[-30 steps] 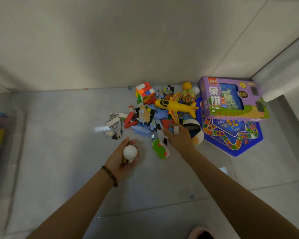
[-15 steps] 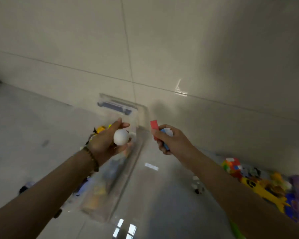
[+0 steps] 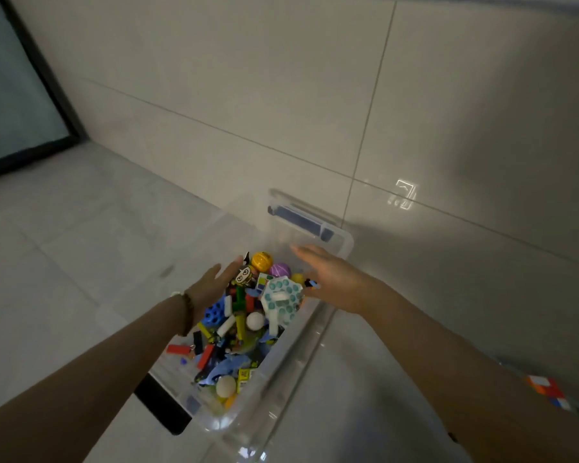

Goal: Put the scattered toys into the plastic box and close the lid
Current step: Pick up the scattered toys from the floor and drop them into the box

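Observation:
The clear plastic box (image 3: 301, 354) stands open on the floor in the middle of the view, filled with several small toys. A white ball (image 3: 255, 321) lies among them near the centre, and another pale ball (image 3: 226, 386) sits near the box's near end. My left hand (image 3: 214, 284) hovers over the box's left rim with fingers straight and holds nothing. My right hand (image 3: 331, 277) is spread flat over the far right part of the box, also empty. A small blue and orange piece (image 3: 312, 283) sits just below its palm. No lid is visible.
The box stands close to a tiled wall (image 3: 315, 95) behind it. A colourful cube (image 3: 545, 389) and other scattered toys lie on the floor at the far right edge, blurred. A dark door frame (image 3: 51, 105) is at the upper left. A black handle (image 3: 163, 409) sticks out at the box's near left.
My left hand has let go of the white ball and my right hand has released its red and blue pieces; both now hang open over the box. The view has swung over the box.

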The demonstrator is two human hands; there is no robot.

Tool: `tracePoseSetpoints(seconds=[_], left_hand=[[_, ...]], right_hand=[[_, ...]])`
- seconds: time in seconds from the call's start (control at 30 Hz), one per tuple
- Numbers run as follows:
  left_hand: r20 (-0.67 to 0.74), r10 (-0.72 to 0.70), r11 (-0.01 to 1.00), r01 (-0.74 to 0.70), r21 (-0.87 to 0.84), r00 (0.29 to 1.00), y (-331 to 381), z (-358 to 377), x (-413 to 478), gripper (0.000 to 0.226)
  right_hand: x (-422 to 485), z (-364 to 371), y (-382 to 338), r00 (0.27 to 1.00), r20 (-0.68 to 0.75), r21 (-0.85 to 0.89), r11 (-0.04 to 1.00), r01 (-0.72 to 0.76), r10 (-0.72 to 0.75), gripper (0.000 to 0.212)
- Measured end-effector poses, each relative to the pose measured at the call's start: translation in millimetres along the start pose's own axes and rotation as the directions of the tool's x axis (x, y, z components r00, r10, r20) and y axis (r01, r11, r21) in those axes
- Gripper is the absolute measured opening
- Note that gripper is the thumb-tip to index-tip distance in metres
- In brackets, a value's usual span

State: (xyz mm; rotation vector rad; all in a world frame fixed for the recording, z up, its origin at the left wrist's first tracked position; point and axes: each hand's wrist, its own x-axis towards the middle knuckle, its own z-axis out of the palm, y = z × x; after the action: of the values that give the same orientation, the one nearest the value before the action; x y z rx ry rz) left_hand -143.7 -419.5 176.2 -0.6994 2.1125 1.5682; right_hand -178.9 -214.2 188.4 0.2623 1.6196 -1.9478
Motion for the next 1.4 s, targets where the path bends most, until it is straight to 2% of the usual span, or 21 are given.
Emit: tracePoseSetpoints(seconds=[0.03,0.07,0.1,0.13,0.17,0.2,0.3,0.4,0.47,0.53,0.63,0.7,0.8,0.97,1.07,1.17,1.4], left_hand=[[-0.023,0.06,0.997,-0.059,0.045,0.998,1,0,0,0.086],[-0.025,0.118,0.99,-0.116,0.074,0.993,2,2,2,0.086],[-0.007,0.183,0.977,-0.181,0.111,0.983,6,7,1,0.083],[0.015,0.24,0.96,-0.239,0.143,0.971,12,14,-1,0.078],[0.041,0.3,0.938,-0.303,0.168,0.953,17,21,-2,0.074],[0.061,0.351,0.918,-0.356,0.174,0.935,25,30,-5,0.07],[0.093,0.466,0.876,-0.474,0.089,0.88,52,68,-19,0.058],[0.183,0.523,0.843,-0.536,0.031,0.833,69,124,-36,0.051],[0.269,0.501,0.847,-0.53,0.042,0.823,65,168,-39,0.05],[0.347,0.436,0.865,-0.493,0.093,0.83,48,212,-38,0.051],[0.464,0.27,0.887,-0.406,0.222,0.844,3,275,-35,0.06],[0.49,0.146,0.9,-0.32,0.294,0.86,-31,309,-31,0.064],[0.467,0.042,0.909,-0.228,0.349,0.883,-73,345,-22,0.064],[0.416,0.071,0.833,-0.283,0.475,0.907,-116,381,-2,0.056],[0.473,0.133,0.711,-0.416,0.566,0.871,-125,395,13,0.054],[0.505,0.211,0.603,-0.518,0.607,0.837,-133,409,26,0.049],[0.524,0.283,0.457,-0.594,0.662,0.803,-144,424,40,0.03]], right_hand=[[-5,-9,1,0.997,-0.073,0.004,1.0,0.024,-0.024,0.055],[-9,-22,3,0.996,-0.081,0.007,0.999,0.047,-0.046,0.056],[-10,-35,4,0.999,-0.038,0.033,0.999,0.027,-0.026,0.047],[-15,-46,4,0.998,0.015,-0.016,0.998,0.063,-0.063,0.033],[-20,-61,6,0.995,-0.011,-0.11,0.989,0.097,-0.099,0.02],[-27,-78,7,0.992,-0.06,-0.071,0.991,0.11,-0.114,0.016],[-64,-137,12,0.975,-0.19,-0.087,0.991,0.104,-0.118,0.033],[-108,-202,35,0.947,-0.308,-0.055,0.995,0.078,-0.091,0.056],[-136,-239,59,0.921,-0.385,-0.045,0.998,0.038,-0.053,0.058],[-164,-265,85,0.902,-0.432,-0.052,0.999,-0.013,-0.011,0.052],[-194,-295,134,0.86,-0.505,-0.093,0.987,-0.133,0.068,0.054],[-205,-312,169,0.855,-0.512,-0.072,0.989,-0.132,0.077,0.065],[-208,-328,211,0.822,-0.557,-0.005,0.989,-0.151,0.122,0.044],[-196,-337,249,0.815,-0.56,0.049,0.988,-0.148,0.15,0.038],[-185,-339,259,0.806,-0.578,0.117,0.99,-0.073,0.128,0.023],[-176,-341,268,0.804,-0.572,0.14,0.985,-0.098,0.161,0.024],[-145,-333,284,0.823,-0.558,0.112,0.992,-0.054,0.107,0.027]])
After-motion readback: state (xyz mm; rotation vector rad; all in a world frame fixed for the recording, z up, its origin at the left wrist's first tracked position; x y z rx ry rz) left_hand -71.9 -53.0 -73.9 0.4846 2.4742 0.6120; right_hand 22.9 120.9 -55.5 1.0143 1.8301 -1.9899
